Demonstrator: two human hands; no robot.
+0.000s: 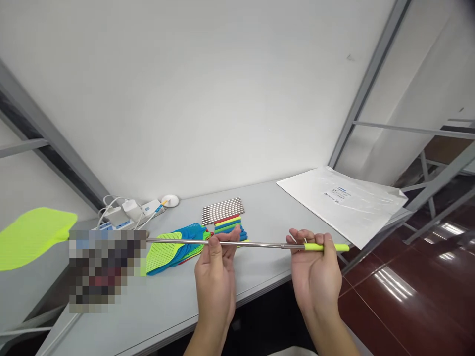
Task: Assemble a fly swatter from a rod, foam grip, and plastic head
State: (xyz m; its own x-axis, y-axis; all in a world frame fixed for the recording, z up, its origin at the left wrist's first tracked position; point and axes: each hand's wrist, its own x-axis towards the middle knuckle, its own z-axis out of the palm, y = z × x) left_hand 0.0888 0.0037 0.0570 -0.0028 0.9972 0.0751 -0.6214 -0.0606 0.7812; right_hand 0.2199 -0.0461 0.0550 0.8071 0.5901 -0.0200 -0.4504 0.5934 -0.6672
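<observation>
At 6 o'clock in the head view, which I watch remotely, a metal rod (260,244) lies nearly level above the tabletop (267,217). My left hand (215,282), toward 6:30, grips the rod between thumb and fingers; my right hand (317,279), toward 4:30, is closed around its yellow-green handle (313,246), fingers loosely curled. The rod points to 9 o'clock, toward a yellow-green swatter head (37,240); a pixelated patch (107,277) hides any join. On the tabletop, I note piled mesh swatter heads (163,252) at 7:30, coloured tubes (227,222) near 6 o'clock, and just behind these a row of metal rods (222,210). White plug adapters (131,210) sit near 8:30, a white package (341,202) near 3:30.
</observation>
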